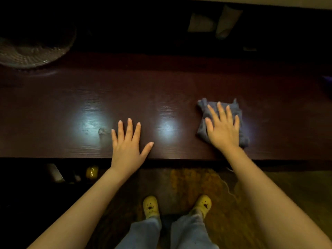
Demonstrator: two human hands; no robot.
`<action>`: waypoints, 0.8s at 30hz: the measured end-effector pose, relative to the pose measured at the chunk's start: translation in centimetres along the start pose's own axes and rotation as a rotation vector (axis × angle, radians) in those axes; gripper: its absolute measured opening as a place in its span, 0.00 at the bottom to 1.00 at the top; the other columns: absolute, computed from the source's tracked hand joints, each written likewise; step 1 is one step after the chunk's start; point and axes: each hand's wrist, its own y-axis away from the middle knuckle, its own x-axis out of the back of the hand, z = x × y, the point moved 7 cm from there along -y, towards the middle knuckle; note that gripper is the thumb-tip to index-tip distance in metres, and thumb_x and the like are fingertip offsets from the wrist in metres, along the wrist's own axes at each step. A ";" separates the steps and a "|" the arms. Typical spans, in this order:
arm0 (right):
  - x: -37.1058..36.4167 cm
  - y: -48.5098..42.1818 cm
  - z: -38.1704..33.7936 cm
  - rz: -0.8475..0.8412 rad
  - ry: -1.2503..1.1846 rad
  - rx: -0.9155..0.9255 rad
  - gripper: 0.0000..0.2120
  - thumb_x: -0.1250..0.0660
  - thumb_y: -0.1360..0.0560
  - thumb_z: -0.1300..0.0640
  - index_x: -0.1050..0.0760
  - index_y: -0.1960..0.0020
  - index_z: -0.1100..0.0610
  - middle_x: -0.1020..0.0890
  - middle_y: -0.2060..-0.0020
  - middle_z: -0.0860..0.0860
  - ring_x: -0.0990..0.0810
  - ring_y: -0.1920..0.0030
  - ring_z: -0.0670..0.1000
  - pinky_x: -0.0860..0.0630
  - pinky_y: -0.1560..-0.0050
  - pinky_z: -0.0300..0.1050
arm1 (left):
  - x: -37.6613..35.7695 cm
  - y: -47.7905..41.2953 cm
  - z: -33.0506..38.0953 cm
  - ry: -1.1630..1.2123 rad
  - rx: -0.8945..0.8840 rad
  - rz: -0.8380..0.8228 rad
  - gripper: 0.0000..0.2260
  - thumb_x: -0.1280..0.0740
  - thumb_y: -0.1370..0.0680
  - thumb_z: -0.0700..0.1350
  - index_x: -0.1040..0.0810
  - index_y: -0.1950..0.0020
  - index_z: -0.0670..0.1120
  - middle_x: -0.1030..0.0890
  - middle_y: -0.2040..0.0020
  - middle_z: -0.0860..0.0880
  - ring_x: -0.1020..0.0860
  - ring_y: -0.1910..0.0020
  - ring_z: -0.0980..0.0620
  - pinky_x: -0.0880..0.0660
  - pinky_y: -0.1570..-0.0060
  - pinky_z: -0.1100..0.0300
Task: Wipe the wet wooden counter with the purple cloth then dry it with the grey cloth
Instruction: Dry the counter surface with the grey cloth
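Two hands lie flat on a dark wooden tabletop (179,83) that runs the full width of the frame, with two bright glare patches on its grain near the middle. At the upper left sits a round wire grille, perhaps a fan (30,51), too dim to be sure. Below the tabletop's near edge, at the bottom centre, are jeans and a pair of yellow shoes (177,205) on a brownish floor. The right hand (223,126), right of centre, is spread open with its palm and fingers pressing down on a crumpled cloth (222,121); it pins the cloth rather than gripping it. In this light the cloth reads as bluish grey, so I judge this to be the drying step, though the colour is hard to be sure of. A purple shape at the far right edge may be the other cloth; it is too cut off to tell. The left hand (128,142), left of centre, is also open and flat on bare wood, holding nothing, likely as a brace. Just beside its little finger is a small mark or droplet (102,131). The cloth looks light, soft and limp; it should bunch and slide easily, so a broad flat palm over its middle, or a pinch at a bunched corner, would control it best.
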 end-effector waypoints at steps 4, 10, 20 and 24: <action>0.1 -2.9 -0.1 -0.053 -0.050 -0.109 0.26 0.53 0.21 0.42 0.51 0.24 0.45 0.51 0.22 0.50 0.57 0.23 0.57 0.59 0.27 0.65 | -0.3 -0.3 4.9 -0.008 -0.158 -0.001 0.32 0.51 0.26 0.64 0.40 0.27 0.47 0.40 0.25 0.42 0.46 0.25 0.42 0.53 0.30 0.38; 0.4 2.8 -0.3 -0.115 -0.020 0.162 0.36 0.62 0.30 0.34 0.50 0.24 0.46 0.49 0.23 0.49 0.54 0.23 0.54 0.56 0.26 0.58 | -0.5 -3.1 13.7 0.182 -0.271 -0.045 0.28 0.52 0.23 0.60 0.45 0.25 0.51 0.43 0.24 0.47 0.49 0.24 0.48 0.59 0.28 0.45; 4.6 -2.4 6.6 -0.228 -0.024 0.233 0.34 0.35 0.25 0.47 0.46 0.24 0.51 0.37 0.27 0.52 0.39 0.29 0.56 0.38 0.34 0.54 | -0.4 -9.9 21.9 0.258 -0.170 -0.165 0.32 0.35 0.25 0.44 0.47 0.25 0.48 0.34 0.31 0.42 0.37 0.34 0.40 0.35 0.37 0.50; 4.1 -3.0 6.1 -0.250 -0.074 0.301 0.27 0.33 0.27 0.53 0.35 0.30 0.54 0.27 0.38 0.56 0.31 0.37 0.59 0.32 0.40 0.53 | -0.8 -10.8 22.3 0.382 -0.106 -0.260 0.21 0.33 0.28 0.40 0.30 0.36 0.45 0.25 0.40 0.39 0.28 0.40 0.40 0.30 0.44 0.52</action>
